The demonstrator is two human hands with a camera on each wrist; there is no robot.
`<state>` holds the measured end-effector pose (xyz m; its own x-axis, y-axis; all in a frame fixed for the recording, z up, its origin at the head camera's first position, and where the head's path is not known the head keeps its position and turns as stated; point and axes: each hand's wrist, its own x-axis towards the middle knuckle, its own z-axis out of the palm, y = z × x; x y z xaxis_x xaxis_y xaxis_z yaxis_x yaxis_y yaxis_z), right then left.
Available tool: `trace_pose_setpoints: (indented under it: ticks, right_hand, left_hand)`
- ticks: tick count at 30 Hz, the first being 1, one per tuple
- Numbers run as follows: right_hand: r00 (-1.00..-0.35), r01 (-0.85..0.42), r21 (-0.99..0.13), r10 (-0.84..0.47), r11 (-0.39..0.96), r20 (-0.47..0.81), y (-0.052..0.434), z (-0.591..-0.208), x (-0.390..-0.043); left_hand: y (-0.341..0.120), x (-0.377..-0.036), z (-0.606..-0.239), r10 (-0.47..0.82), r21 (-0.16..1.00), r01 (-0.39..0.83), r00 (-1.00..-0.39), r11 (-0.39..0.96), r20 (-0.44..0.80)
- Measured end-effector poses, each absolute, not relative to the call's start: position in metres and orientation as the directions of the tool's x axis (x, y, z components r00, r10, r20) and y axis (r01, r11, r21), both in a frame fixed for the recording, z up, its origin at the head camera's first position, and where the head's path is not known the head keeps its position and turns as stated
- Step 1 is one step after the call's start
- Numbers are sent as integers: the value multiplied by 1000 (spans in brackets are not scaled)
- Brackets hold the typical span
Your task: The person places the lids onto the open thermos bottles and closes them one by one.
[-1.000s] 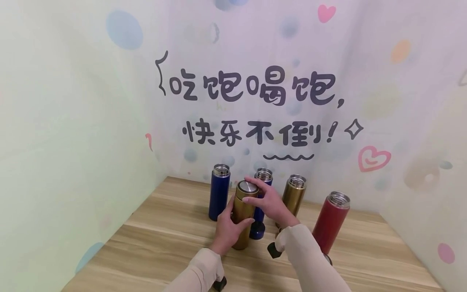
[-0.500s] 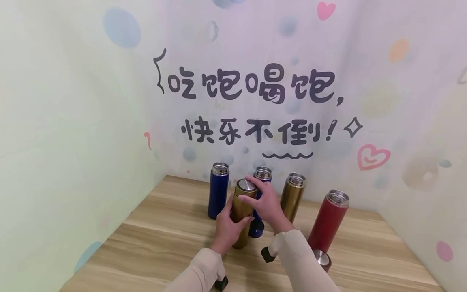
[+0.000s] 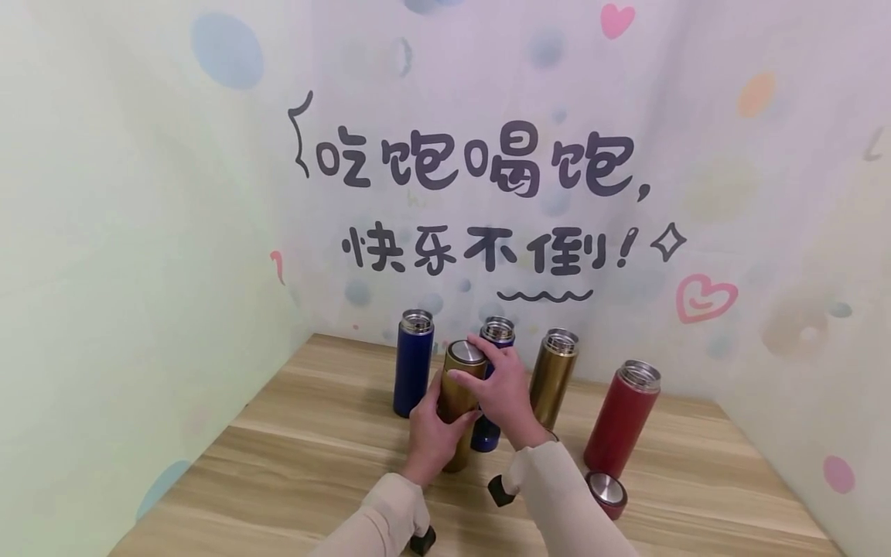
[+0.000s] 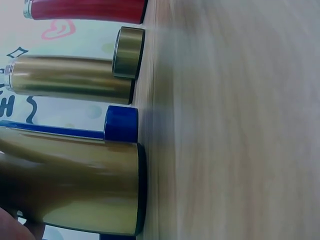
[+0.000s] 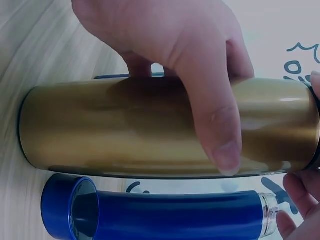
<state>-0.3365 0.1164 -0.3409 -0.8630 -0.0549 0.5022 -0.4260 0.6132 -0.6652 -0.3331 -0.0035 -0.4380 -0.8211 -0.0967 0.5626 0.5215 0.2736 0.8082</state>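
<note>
A gold vacuum flask (image 3: 455, 398) stands upright on the wooden table between both hands. Its cap, with a silver disc top (image 3: 466, 352), is on the flask's mouth. My left hand (image 3: 429, 441) grips the body lower down, and in the right wrist view the left thumb (image 5: 220, 135) lies across the gold side. From above, my right hand (image 3: 506, 394) holds the cap, thumb on the near side and fingers around the far side. Right behind the gold flask, partly hidden, is an uncapped blue flask (image 3: 497, 333) with a blue cap (image 5: 60, 207) at its foot.
Another uncapped blue flask (image 3: 414, 371) stands at the back left. Right of the hands are an uncapped gold flask (image 3: 554, 379) with a gold cap (image 4: 128, 52) near its base, and an uncapped red flask (image 3: 622, 422) with a red cap (image 3: 607, 495) before it. Printed cloth (image 3: 445, 93) encloses the table.
My right wrist and forearm have swung a little left and down while the hand stays at the cap, so the red cap now shows. The left hand keeps its grip. The view shifts slightly.
</note>
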Motion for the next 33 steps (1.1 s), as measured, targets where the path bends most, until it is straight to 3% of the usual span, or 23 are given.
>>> trace_pose_setpoints:
  ticks: [17, 25, 33]
  right_hand:
    - [-865, -429, -671, -61, 605, 498, 121, -350, -333]
    - [-852, -512, -699, -193, 500, 486, 127, -357, -335]
    - [-840, -542, -749, -233, 382, 489, 137, -361, -337]
  left_hand:
    - [-3, -330, -436, -83, 819, 482, -845, 312, 528]
    - [-9, -329, -436, -129, 762, 495, -798, 417, 589]
    - [-9, -332, -436, -140, 733, 531, -762, 425, 632]
